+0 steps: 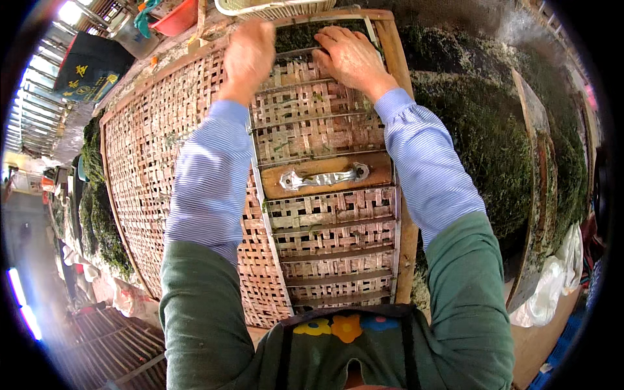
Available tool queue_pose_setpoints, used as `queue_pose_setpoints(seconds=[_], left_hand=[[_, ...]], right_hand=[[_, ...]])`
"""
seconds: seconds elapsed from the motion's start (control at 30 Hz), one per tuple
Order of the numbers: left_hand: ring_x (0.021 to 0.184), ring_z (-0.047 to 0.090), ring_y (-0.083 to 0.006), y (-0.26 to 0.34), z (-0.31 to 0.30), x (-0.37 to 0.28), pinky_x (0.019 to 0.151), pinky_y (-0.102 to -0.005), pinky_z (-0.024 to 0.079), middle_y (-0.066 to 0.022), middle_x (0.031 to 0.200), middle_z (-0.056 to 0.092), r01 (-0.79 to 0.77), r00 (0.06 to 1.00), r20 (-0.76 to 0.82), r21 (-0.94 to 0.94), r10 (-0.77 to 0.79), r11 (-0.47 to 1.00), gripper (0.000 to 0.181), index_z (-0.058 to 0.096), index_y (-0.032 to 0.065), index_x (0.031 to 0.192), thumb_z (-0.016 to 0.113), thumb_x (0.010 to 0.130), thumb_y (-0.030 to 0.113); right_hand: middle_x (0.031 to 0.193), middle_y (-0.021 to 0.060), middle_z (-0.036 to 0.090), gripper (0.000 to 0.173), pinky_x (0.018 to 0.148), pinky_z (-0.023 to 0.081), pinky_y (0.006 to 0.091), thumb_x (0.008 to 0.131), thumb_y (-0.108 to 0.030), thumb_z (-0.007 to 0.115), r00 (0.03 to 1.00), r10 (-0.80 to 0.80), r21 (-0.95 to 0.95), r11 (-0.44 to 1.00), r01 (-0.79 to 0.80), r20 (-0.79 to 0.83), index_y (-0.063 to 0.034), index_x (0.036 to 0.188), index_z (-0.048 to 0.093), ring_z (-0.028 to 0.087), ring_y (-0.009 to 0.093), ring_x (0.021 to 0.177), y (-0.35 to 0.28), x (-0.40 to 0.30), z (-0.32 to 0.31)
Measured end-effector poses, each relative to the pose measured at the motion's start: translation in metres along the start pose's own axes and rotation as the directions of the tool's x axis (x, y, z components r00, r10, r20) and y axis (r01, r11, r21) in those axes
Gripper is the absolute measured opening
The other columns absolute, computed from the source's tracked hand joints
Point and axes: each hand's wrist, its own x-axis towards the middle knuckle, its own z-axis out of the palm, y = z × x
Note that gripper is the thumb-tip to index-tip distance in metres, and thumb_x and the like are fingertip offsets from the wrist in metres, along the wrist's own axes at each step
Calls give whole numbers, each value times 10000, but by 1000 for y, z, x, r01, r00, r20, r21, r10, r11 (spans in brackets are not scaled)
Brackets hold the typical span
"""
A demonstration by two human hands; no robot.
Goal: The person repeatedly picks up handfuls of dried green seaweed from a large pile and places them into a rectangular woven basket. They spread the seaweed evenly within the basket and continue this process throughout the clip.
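Note:
A metal-edged slatted frame (257, 146) lies on a large woven bamboo tray (146, 131); its wooden crosspiece (326, 171) carries a metal handle (324, 178). At the frame's far end is a dark green layer of seaweed-like strands (297, 38). My right hand (348, 58) rests palm down on the right part of that layer, fingers somewhat spread. Blurred, my left hand (249, 53) is over the far left corner of the frame with its fingers curled; whether it holds anything does not show.
Heaped green strands (477, 151) lie right of the tray, beside an upright board (536, 195). A pale plastic basket (278, 7) and a red basin (178, 18) stand beyond it. White plastic bags (546, 292) are at the lower right.

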Motion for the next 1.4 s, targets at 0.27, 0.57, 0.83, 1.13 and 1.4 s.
queue_pose_setpoints(seconds=[0.27,0.57,0.83,1.13,1.4], left_hand=[[1159,470,-268,-26,31,-22,1033,-395,298,-97,1271,501,-463,883,33,240,469,854,441,520,76,1208,423,918,393],[1008,556,-225,-44,23,-35,964,-422,332,-77,1072,594,-320,909,-197,232,367,918,247,606,49,1018,496,867,211],[1193,372,-283,-41,21,-41,982,-469,259,-70,1047,553,-248,800,-422,414,427,876,291,597,32,973,544,726,175],[1208,355,-278,-40,19,-41,1000,-493,247,-80,1013,575,-180,904,-261,486,339,855,263,628,12,872,507,724,192],[1322,242,-266,-39,19,-43,1068,-514,137,-16,1319,449,-212,937,-146,483,317,849,462,524,109,1211,498,795,306]], right_hand=[[1270,79,462,332,1013,351,403,939,-282,425,974,45,142,990,-13,-224,-79,1186,517,441,258,1175,-4,0,-16],[1076,150,580,366,873,472,409,936,-312,427,998,49,60,997,-50,28,-20,979,643,562,288,1001,-12,13,-20],[1336,109,398,385,1041,290,421,888,-187,453,946,-305,142,937,318,-107,-57,1250,461,388,227,1240,-66,55,0],[1240,112,467,504,970,279,585,964,-415,270,988,149,-8,989,-149,32,-27,1084,569,442,260,1154,-44,19,-15],[642,48,552,327,507,503,338,937,-258,430,960,248,9,969,-249,-132,-75,730,606,560,152,554,-6,29,-72]])
